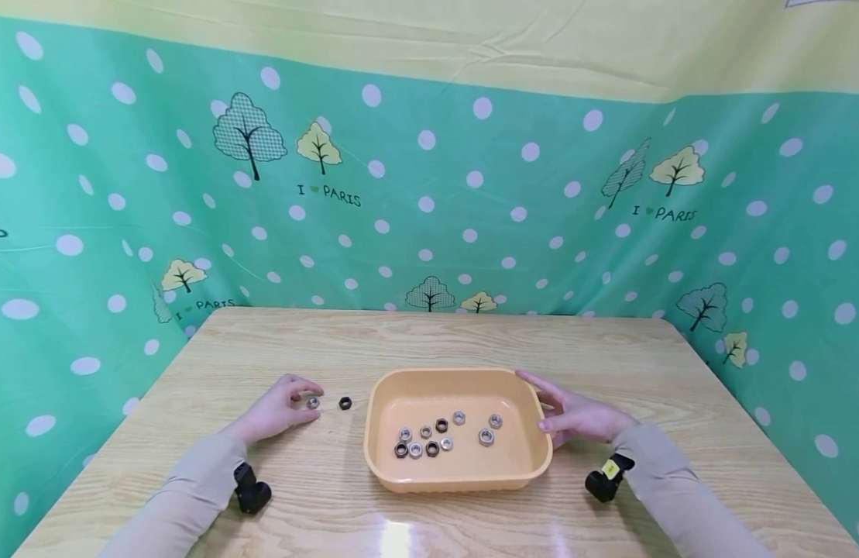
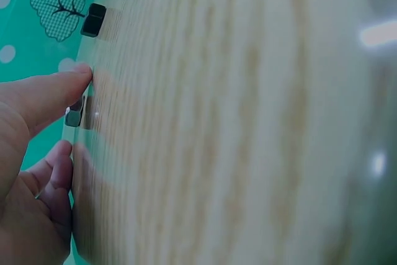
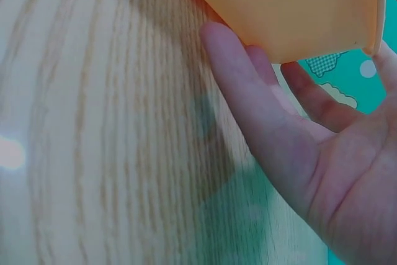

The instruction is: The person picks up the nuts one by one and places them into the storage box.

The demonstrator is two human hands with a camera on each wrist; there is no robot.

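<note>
On the left of the table, my left hand (image 1: pixel 281 405) has its thumb and fingers spread to either side of a silver hex nut (image 1: pixel 313 403). In the left wrist view, gaps show between that nut (image 2: pixel 74 113) and the fingertips. A black nut (image 1: pixel 345 403) lies just to its right. My right hand (image 1: pixel 575 415) grips the right side of a peach plastic tray (image 1: pixel 459 485), thumb over the rim and other fingers along the outer wall (image 3: pixel 298 10). Inside the tray lie several silver nuts (image 1: pixel 486 437) and dark nuts (image 1: pixel 441 425).
The wooden table (image 1: pixel 297 341) meets a green dotted curtain (image 1: pixel 429 232) at its back and sides. A black wrist camera (image 1: pixel 251 490) sits under the left sleeve, another camera (image 1: pixel 606 479) under the right one.
</note>
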